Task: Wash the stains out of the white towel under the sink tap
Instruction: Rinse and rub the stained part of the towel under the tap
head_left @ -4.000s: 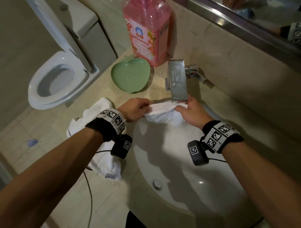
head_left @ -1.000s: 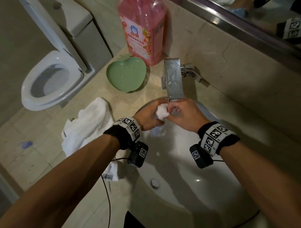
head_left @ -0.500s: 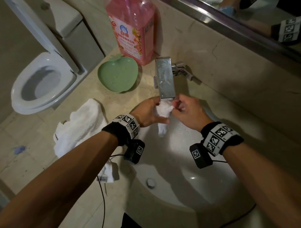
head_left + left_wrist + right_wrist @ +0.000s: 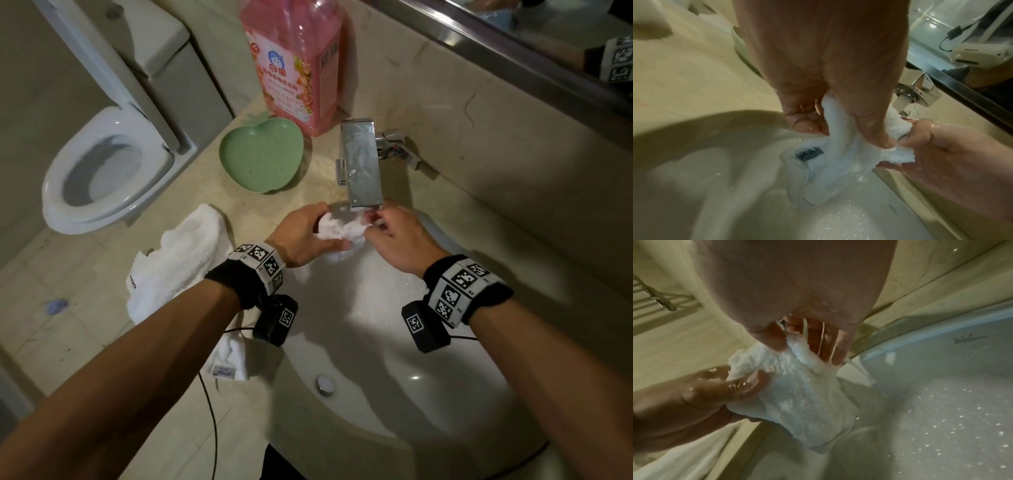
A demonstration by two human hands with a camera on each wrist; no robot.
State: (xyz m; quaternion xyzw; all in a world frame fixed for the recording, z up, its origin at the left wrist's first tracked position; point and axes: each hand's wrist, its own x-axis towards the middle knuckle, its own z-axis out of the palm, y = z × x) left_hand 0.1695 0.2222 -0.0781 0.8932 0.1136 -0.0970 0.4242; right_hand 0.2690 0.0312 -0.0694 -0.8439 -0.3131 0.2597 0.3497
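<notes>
Towel [image 4: 339, 230] bunched mid-frame between both hands, directly under tap [image 4: 362, 168] so water hits gripped patch; loose end trails into sink [image 4: 394, 394]. Left hand [image 4: 301, 236] fingers curled round one bunch, right hand [image 4: 397, 240] pinching other, likely for rubbing. Versus 4 s ago: then stretched flat, now scrunched. Second towel [image 4: 185, 260] unmoved, left of frame.

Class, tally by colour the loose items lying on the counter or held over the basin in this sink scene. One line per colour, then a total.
White: 2, the towel being washed in both hands and the second towel on the counter
Pink: 1, the detergent bottle
Green: 1, the apple-shaped dish
Total: 4
</notes>
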